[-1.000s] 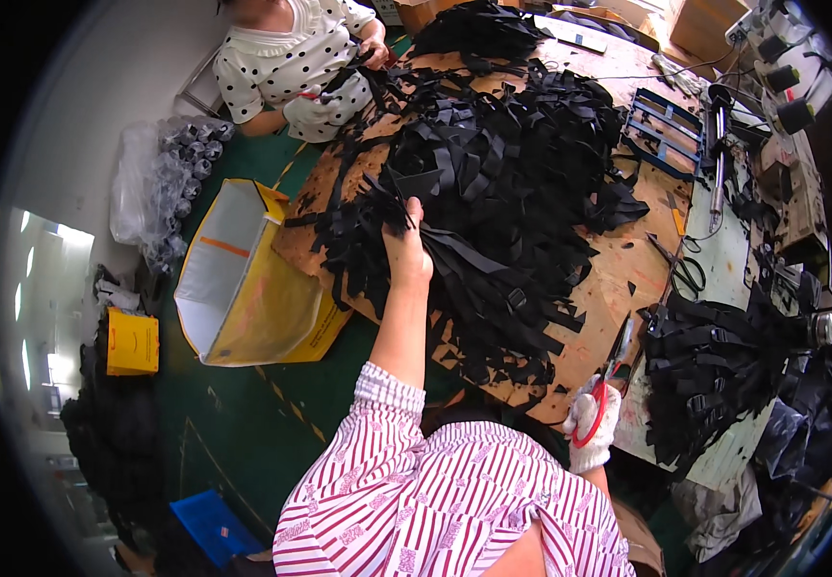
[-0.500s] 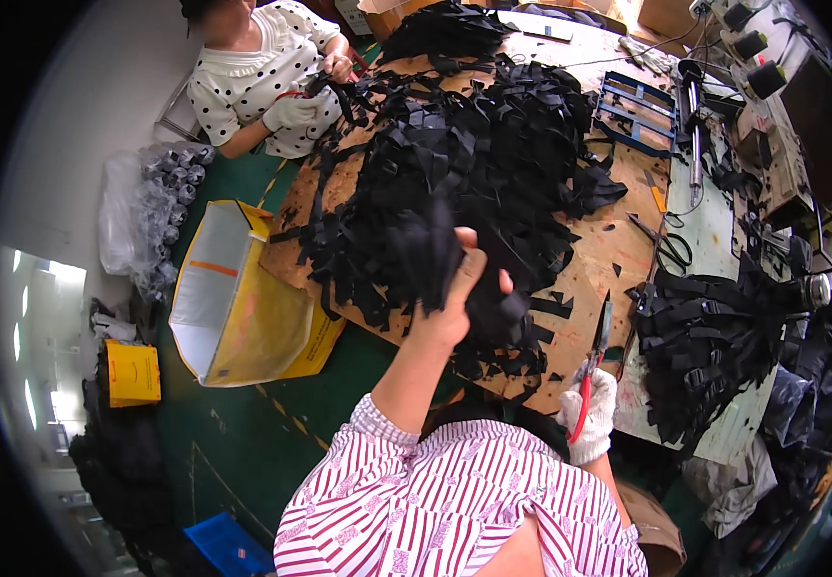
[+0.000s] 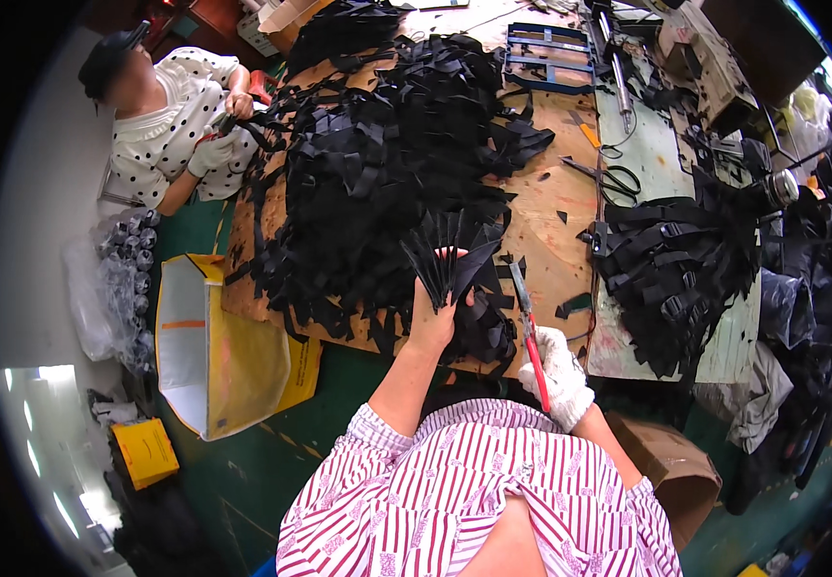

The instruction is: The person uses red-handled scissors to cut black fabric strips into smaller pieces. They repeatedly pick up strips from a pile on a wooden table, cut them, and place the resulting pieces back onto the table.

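My bare left hand [image 3: 432, 322] is closed on a bunch of black fabric strips [image 3: 443, 240], which spread out like a fan above the thumb and fingers. Around it, near the table's front edge, lies a large heap of black strips [image 3: 368, 183]. In a white knit glove, my right hand [image 3: 564, 383] grips red-handled scissors [image 3: 536, 352]. Their blades point up and away from me, a little right of the bunch and apart from it. The glove hides part of the handles.
Black-handled scissors [image 3: 610, 180], an orange-handled cutter [image 3: 586, 129] and a blue frame [image 3: 550, 60] lie on the wooden table [image 3: 541, 226]. Buckled black straps [image 3: 666, 279] are piled right. A yellow bag [image 3: 305, 377] stands left; a co-worker [image 3: 185, 125] sits far left. A cardboard box [image 3: 661, 452] stands low right.
My view has shifted. The left hand has come nearer with the strips, now fanned out. The right hand has lifted the scissors closer to the bunch.
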### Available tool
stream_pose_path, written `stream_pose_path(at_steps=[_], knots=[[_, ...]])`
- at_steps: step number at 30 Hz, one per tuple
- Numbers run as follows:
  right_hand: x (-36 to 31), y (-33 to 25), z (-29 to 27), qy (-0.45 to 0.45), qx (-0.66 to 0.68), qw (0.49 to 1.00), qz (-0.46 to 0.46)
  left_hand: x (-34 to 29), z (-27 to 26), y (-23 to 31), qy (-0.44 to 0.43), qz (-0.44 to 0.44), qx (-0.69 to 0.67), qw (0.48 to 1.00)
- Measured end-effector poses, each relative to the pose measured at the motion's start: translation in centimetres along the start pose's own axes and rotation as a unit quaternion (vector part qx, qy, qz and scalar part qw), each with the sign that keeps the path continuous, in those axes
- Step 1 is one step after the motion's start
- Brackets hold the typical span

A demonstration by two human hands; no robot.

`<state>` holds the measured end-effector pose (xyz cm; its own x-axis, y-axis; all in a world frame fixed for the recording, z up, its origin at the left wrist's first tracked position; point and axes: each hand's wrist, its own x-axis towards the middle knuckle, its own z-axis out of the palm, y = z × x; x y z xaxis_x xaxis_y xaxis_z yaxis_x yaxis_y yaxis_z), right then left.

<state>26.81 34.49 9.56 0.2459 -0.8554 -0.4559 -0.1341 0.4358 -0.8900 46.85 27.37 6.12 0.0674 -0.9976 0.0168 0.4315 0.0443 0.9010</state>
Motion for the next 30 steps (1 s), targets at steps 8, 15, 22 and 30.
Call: stream_pose_path(at_steps=[8,15,22,30], knots=[[-0.3,-0.5,-0.6,-0.028,0.01,0.999,0.023,-0.1,1.7,0.3,0.112,-0.135,-0.013,0.984],[0.6,1.0,-0.7,-0.046,0.114,0.99,0.066,-0.9,0.1,-1.9,-0.049,0.002,0.058,0.997],[1.5,1.1,-0.3,-0.025,0.154,0.981,0.118,-1.5,-1.3,-3.7,-0.026,-0.145,-0.063,0.987],[1.7,0.2,0.0,-0.02,0.191,0.972,0.135,-1.6,-2.4,-4.7,-0.037,-0.195,-0.007,0.98]])
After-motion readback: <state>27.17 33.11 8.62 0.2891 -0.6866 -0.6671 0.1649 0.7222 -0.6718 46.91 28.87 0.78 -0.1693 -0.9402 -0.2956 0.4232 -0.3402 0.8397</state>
